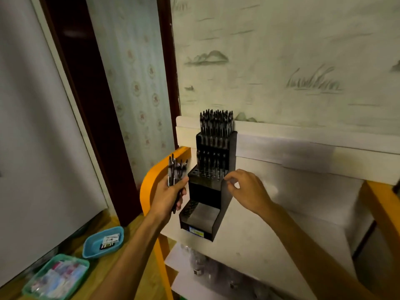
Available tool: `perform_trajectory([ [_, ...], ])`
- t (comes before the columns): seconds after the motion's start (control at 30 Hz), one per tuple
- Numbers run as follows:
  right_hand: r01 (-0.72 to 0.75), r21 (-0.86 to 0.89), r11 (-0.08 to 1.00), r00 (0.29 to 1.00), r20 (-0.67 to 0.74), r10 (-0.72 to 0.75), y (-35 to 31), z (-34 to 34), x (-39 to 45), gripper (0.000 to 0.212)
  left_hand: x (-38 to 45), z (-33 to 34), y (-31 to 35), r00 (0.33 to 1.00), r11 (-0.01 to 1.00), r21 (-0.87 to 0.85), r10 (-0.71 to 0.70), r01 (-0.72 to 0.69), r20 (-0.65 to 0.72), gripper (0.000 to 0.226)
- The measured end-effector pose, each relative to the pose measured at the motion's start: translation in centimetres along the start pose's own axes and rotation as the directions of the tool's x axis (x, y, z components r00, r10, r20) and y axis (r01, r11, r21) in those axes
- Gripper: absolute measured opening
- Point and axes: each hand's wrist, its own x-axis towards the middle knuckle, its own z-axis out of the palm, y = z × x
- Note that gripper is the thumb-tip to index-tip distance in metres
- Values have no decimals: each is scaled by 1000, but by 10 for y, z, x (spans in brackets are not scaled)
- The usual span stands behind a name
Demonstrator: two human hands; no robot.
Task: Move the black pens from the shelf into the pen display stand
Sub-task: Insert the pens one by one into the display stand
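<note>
Bundle of black pens (pixel 176 173) gripped upright in left hand (pixel 167 197); right hand (pixel 245 189) loosely curled, empty (nearer), just right of stand (pixel 208 180), between both hands.

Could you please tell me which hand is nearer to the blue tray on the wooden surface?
Left. The left hand, gripping a bundle of pens, is above and to the right of the blue tray; the right hand is farther right, beyond the pen stand.
</note>
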Motion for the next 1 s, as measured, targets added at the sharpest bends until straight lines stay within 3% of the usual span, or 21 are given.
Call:
perform_trajectory([
  [0.13, -39, -7, 999, 999, 15, 39, -3, 11, 21, 18, 38, -11, -7, 995, 999, 27, -19, 16, 94, 28],
  [0.23, -69, -53, 996, 997, 14, 70, -2, 18, 33, 17, 65, -12, -13, 978, 990, 8, -141, 141, 155, 33],
  [0.37, -130, -92, 987, 991, 2, 131, -5, 29, 51, 17, 97, -11, -19, 937, 956, -96, -246, 276, 247, 13],
  [0.47, -166, -82, 983, 986, -28, 164, -13, 40, 64, 18, 117, -11, -26, 913, 936, -150, -259, 318, 316, 11],
  [0.63, -178, -95, 979, 978, -130, 165, -27, 56, 85, 22, 148, -20, -37, 886, 964, -107, -178, 245, 428, 13],
  [0.8, -245, -60, 968, 960, -156, 234, -37, 69, 105, 20, 170, -25, -47, 915, 990, -76, -76, 116, 397, 15],
  [1.0, -319, 234, 918, 921, -154, 359, -53, 84, 125, 20, 186, -21, -55, 898, 998, -58, 5, 22, 440, 8],
])
